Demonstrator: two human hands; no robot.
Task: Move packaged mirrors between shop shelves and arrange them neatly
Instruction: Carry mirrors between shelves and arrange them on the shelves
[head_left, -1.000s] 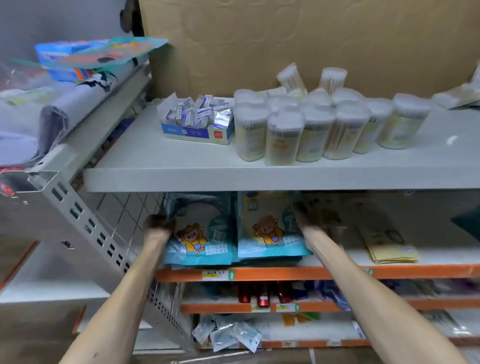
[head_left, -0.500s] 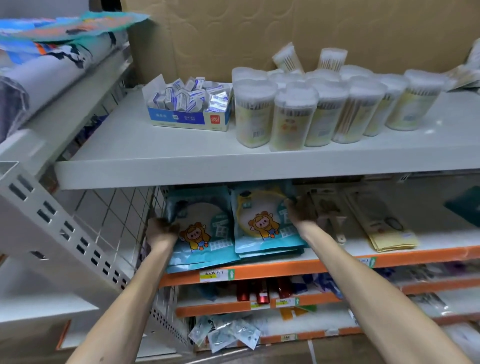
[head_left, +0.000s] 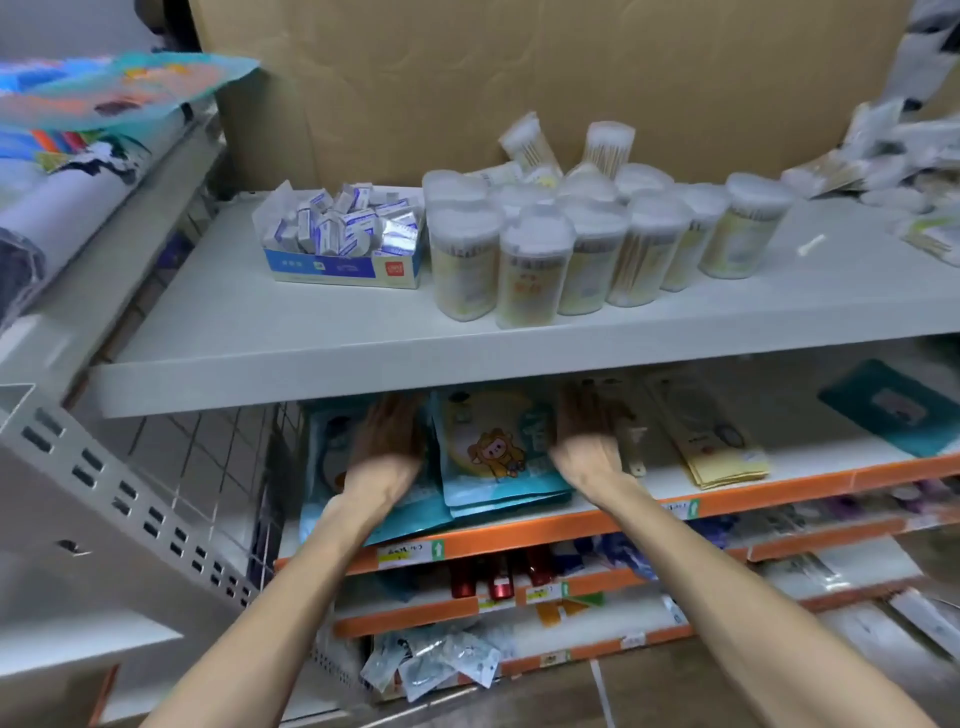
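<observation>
Two stacks of packaged mirrors in teal packs with a cartoon animal lie side by side on the orange-edged shelf (head_left: 571, 525). My left hand (head_left: 387, 449) lies flat with straight fingers on top of the left stack (head_left: 324, 457), covering most of it. My right hand (head_left: 584, 441) rests with straight fingers against the right edge of the right stack (head_left: 493, 452). Both stacks overhang the shelf's front edge a little.
Yellow packets (head_left: 717, 447) and a teal pack (head_left: 893, 410) lie further right on the same shelf. The white shelf above (head_left: 322, 343) holds a box of small packets (head_left: 343, 239) and several cotton-swab tubs (head_left: 540, 254). A wire grid panel (head_left: 208, 462) closes the left side.
My left hand moved from the left stack's outer edge onto its top. The right hand stays at the right stack's right edge. The camera shifted closer and lower.
</observation>
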